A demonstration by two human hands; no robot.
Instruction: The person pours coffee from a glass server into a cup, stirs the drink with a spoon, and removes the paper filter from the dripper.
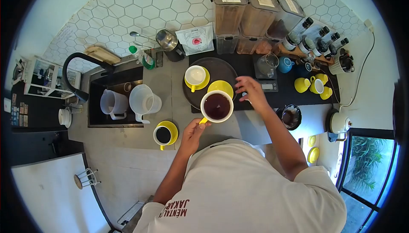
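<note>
My left hand (194,136) is closed on the handle of a yellow cup (217,106) with a white inside and dark reddish-brown liquid in it. The cup is in front of a round dark tray (196,100), covering part of its near edge. On the tray are a bare yellow saucer (221,87) and a second yellow cup (195,75), white inside, on its own saucer. My right hand (252,93) hovers by the tray's right edge, fingers apart, with nothing visibly held; a small pale spot at its fingers is too small to identify.
Left of my left hand, a cup of black liquid (163,135) sits on a yellow saucer near the counter edge. Clear pitchers (145,101) stand at the sink (115,122). To the right are a scale (268,87) with a glass server, yellow cups (302,85) and a dark-rimmed dripper (291,117).
</note>
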